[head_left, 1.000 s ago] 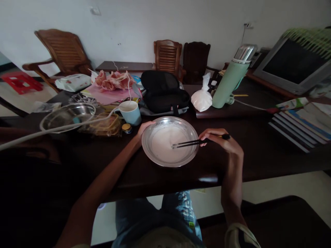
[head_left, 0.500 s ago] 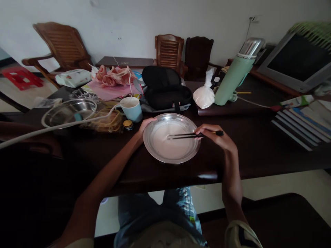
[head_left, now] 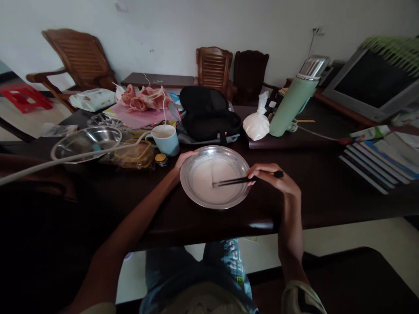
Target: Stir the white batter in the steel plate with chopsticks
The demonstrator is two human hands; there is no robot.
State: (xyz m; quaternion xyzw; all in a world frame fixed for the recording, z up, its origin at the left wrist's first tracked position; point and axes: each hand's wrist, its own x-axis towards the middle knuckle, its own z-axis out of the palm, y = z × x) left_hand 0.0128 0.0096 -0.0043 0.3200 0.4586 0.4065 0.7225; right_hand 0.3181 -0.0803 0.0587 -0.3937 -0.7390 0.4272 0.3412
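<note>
A round metal basin (head_left: 190, 197) stands on the dark table's front part, with a pale, milky batter-like liquid (head_left: 214, 174) in it. My left hand (head_left: 183, 160) grips the basin's left rim, its thumb or fingers over the edge. Dark chopsticks (head_left: 234, 180) are held in my right hand (head_left: 270, 175) above the right rim. Their pale tips dip into the liquid near the middle, where a faint trail shows on the surface.
Behind the basin lie an open black case (head_left: 209, 115), a knotted bag of white powder (head_left: 257, 125) and a green thermos (head_left: 293, 104). To the left are a blue mug (head_left: 167, 141), a small yellow-lidded jar (head_left: 161, 159) and another metal basin (head_left: 60, 156). Books (head_left: 376, 168) are stacked right.
The chopstick tips have moved a little toward me through the liquid, and the chopsticks now slant more. My left hand stays on the rim. The whole view has shifted slightly.
</note>
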